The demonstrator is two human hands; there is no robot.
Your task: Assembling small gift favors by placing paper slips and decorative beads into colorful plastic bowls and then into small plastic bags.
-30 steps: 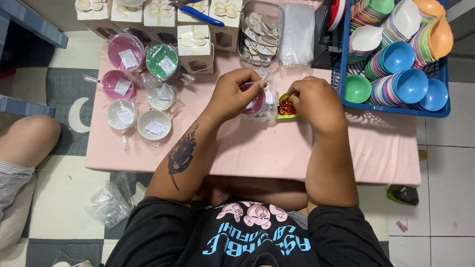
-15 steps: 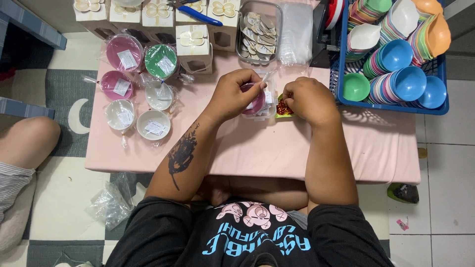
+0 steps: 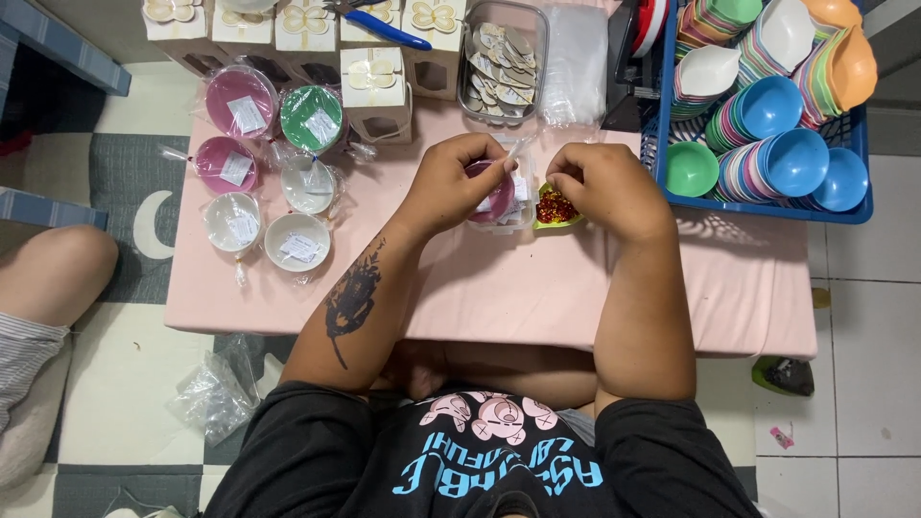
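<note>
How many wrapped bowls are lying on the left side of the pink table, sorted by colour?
Pink wrapped bowls: 2
Green wrapped bowl: 1
White wrapped bowls: 3
Total: 6

That leaves out the pink bowl under the left hand; the right hand is by the small green dish of red bits.

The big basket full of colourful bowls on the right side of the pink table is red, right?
Not quite. The basket of colourful bowls is blue, not red. It does sit on the right side of the pink table, as the head view shows.
</note>
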